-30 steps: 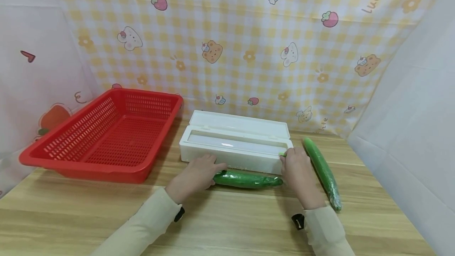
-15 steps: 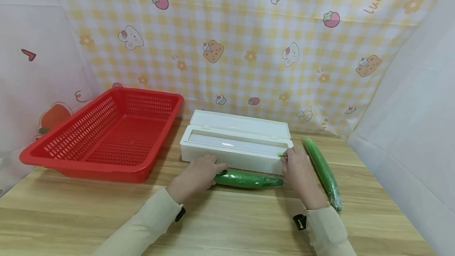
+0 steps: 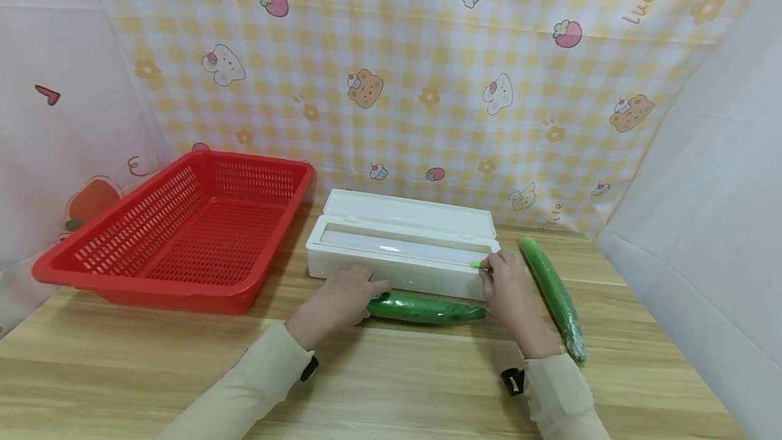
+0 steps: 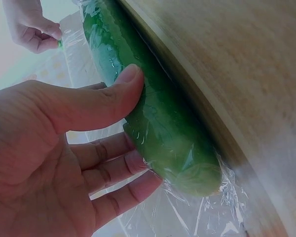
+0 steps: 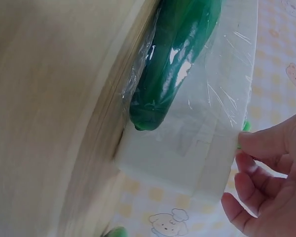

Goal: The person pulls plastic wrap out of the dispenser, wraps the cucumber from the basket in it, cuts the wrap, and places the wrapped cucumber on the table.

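Note:
A cucumber (image 3: pixel 424 309) in clear cling film lies on the table along the front of a white cling film box (image 3: pixel 391 273). My left hand (image 3: pixel 343 296) holds its left end, thumb (image 4: pixel 126 81) on one side and fingers on the other. Film stretches between the cucumber and the box, as the right wrist view (image 5: pixel 207 94) shows. At the box's right end, my right hand (image 3: pixel 507 287) pinches a small green slider (image 3: pixel 476 265) on the front top edge. Thumb and fingertips partly hide the slider.
A second cucumber (image 3: pixel 554 301), its near end in film, lies to the right of my right hand. On the left stands a red perforated basket (image 3: pixel 153 296). The box's lid (image 3: pixel 409 212) is flipped back toward the patterned curtain (image 3: pixel 427 53) behind.
My right hand has shifted slightly left with the green slider, now more exposed past the fingertips. The box has slid a little left. My left hand stays on the cucumber.

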Demonstrator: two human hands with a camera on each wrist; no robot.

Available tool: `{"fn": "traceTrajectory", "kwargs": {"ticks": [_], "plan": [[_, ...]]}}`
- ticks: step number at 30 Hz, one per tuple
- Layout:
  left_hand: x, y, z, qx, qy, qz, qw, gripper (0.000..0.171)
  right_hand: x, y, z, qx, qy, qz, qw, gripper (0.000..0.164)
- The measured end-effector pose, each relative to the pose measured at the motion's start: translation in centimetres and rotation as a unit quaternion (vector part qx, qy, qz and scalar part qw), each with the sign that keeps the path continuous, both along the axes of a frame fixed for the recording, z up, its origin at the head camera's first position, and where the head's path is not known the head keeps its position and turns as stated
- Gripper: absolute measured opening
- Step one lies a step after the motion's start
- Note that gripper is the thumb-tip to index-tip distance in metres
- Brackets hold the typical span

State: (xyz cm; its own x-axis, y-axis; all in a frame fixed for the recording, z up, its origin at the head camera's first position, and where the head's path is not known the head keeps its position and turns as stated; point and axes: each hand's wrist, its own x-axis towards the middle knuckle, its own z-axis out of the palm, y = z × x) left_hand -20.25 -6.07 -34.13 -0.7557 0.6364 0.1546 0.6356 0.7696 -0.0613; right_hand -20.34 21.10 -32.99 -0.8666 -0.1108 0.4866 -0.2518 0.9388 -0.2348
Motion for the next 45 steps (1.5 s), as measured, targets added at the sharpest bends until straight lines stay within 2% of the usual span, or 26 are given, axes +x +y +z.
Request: {"fn": "traceTrajectory", "kwargs": {"ticks": [8, 13, 19, 24, 31, 38, 40, 45], "plan": [[0.0, -0.1, 0.0, -0.001, -0.002, 0.004, 1.0, 0.043, -0.2, 0.2, -0.3, -0.083, -0.054, -0.009, 0.995, 0.006], [0.0, -0.1, 0.0, 0.004, -0.004, 0.005, 1.0, 0.043, -0.6, 0.4, -0.4, -0.105, -0.077, -0.003, 0.992, 0.008], [0.0, -0.1, 0.1, 0.005, -0.003, 0.0, 1.0, 0.042, -0.8, 0.4, -0.5, -0.092, -0.08, 0.004, 0.993, 0.015], [0.1, -0.1, 0.2, 0.0, -0.009, -0.001, 1.0, 0.044, -1.0, 0.8, -0.8, -0.071, -0.047, 0.05, 0.995, 0.019], [0.0, -0.1, 0.3, -0.001, -0.01, 0.004, 0.9999, 0.044, -1.1, 1.1, -1.3, -0.064, -0.029, 0.111, 0.991, 0.038], [0.0, -0.3, 0.2, -0.002, -0.008, 0.0, 1.0, 0.045, -1.2, 0.6, -1.2, -0.025, -0.047, 0.112, 0.992, 0.061], [-0.1, -0.3, 0.2, -0.004, -0.009, 0.0, 0.9999, 0.045, -1.2, 0.5, -1.1, -0.024, -0.06, 0.107, 0.992, 0.06], [-0.1, -0.2, 0.1, -0.002, -0.015, -0.002, 0.9999, 0.045, -1.0, 0.2, -0.4, -0.065, -0.084, 0.099, 0.989, 0.04]]}}
